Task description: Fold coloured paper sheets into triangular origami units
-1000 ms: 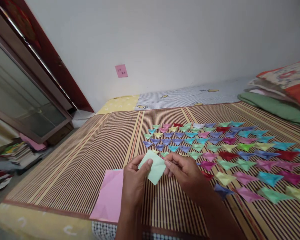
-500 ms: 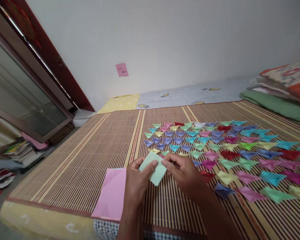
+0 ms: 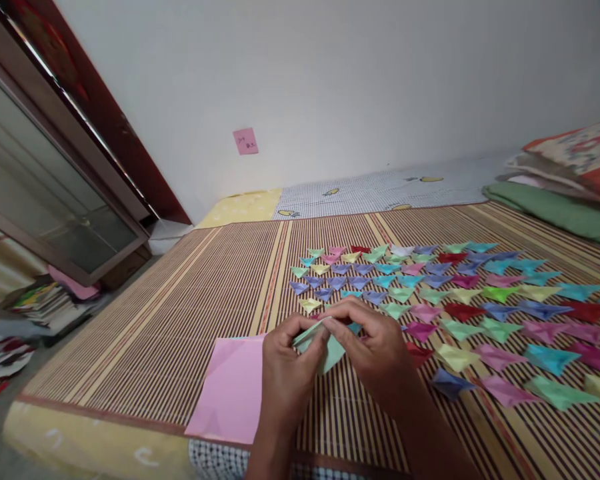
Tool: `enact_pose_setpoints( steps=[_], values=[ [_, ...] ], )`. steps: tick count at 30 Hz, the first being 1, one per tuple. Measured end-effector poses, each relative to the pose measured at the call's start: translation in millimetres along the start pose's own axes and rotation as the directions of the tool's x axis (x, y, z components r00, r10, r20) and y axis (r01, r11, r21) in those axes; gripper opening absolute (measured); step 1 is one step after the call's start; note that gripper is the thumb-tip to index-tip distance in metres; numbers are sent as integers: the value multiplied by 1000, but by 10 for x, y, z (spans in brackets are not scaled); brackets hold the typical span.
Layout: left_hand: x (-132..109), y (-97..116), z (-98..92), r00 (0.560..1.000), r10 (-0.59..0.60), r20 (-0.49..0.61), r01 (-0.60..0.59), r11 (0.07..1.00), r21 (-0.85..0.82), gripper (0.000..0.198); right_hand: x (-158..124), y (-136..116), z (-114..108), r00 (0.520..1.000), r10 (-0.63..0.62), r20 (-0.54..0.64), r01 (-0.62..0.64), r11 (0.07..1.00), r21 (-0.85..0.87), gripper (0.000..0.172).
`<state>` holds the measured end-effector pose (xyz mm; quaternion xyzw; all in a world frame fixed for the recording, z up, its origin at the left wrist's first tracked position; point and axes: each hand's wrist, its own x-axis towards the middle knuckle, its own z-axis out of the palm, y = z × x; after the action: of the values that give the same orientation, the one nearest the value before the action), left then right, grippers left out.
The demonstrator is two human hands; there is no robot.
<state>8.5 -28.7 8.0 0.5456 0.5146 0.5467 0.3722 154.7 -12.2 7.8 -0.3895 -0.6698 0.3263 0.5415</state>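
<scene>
A pale green folded paper (image 3: 333, 357) is held above the striped mat, between both hands. My left hand (image 3: 291, 363) grips its left side, with the thumb across the front. My right hand (image 3: 370, 340) pinches its upper edge, thumb and fingertips meeting near the left thumb. Part of the paper is covered by the fingers. To the left of my left wrist lies pink paper (image 3: 231, 388), with a thin blue edge showing at its top. Several rows of small folded paper boats (image 3: 459, 359) in many colours spread out to the right, beyond my right hand.
The striped mat (image 3: 145, 333) covers a bed against the wall. Folded bedding (image 3: 550, 207) is piled at the far right. A pink note (image 3: 245, 141) sticks to the wall. On the left stand a glass-panelled door (image 3: 65, 180) and a stack of books (image 3: 37, 300).
The green paper was flat, facing me as a square; now its top is bent over between my fingers. My right hand has closed in on my left, covering more of the paper.
</scene>
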Motion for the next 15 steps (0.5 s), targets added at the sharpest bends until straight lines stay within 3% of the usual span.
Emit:
enact_pose_setpoints(
  steps=[6, 10, 15],
  values=[
    [5, -20, -21, 984, -142, 112, 160, 972, -173, 17, 2, 32, -44, 996, 79, -41, -75, 993, 86, 20],
    [4, -4, -60, 971, -141, 191, 186, 952, -243, 18, -12, 66, -101, 989, 140, -50, -134, 984, 119, 20],
    [-4, 26, -36, 978, -145, 149, 182, 943, -277, 20, -15, 91, -100, 983, 183, -26, -175, 966, 189, 21]
  ],
)
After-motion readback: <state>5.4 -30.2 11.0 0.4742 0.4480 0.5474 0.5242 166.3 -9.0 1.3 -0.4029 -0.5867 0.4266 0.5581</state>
